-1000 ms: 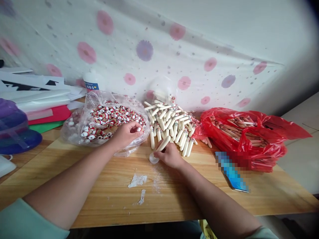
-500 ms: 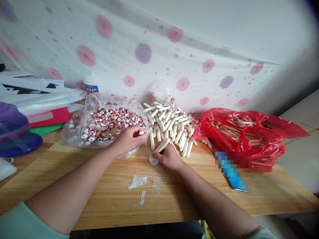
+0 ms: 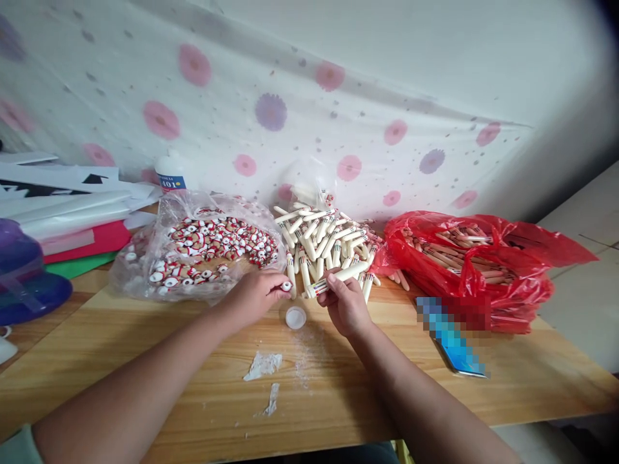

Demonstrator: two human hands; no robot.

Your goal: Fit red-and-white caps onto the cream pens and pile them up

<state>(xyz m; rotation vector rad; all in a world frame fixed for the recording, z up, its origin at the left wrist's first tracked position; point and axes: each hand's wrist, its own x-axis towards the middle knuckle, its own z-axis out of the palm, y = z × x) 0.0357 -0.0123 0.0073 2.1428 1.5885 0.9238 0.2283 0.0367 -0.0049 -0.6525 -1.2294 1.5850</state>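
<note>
My left hand [image 3: 256,298] is closed in a pinch on a small red-and-white figure [image 3: 286,286], with its round white end showing. Opposite it, my right hand [image 3: 349,308] grips a cream multicolour pen [image 3: 352,271]. The pen's end with coloured sliders points left towards the figure, a small gap apart. Below the two hands, a small round white cap [image 3: 295,318] lies on the table. Behind my right hand is a heap of similar cream pens [image 3: 319,232]. A clear plastic bag [image 3: 133,274] full of red, white and brown figures lies behind my left hand.
On the right are a red plastic bag [image 3: 536,251] of pinkish pens and a phone [image 3: 457,348]. White scraps [image 3: 264,365] and powder lie on the wooden table [image 3: 203,393]. A white bottle [image 3: 170,173] stands behind the clear bag; papers [image 3: 68,209] are stacked left.
My right hand has lifted the pen away from the white cap and swung its slider end to the left. My left hand has come right, away from the clear bag, with the figure.
</note>
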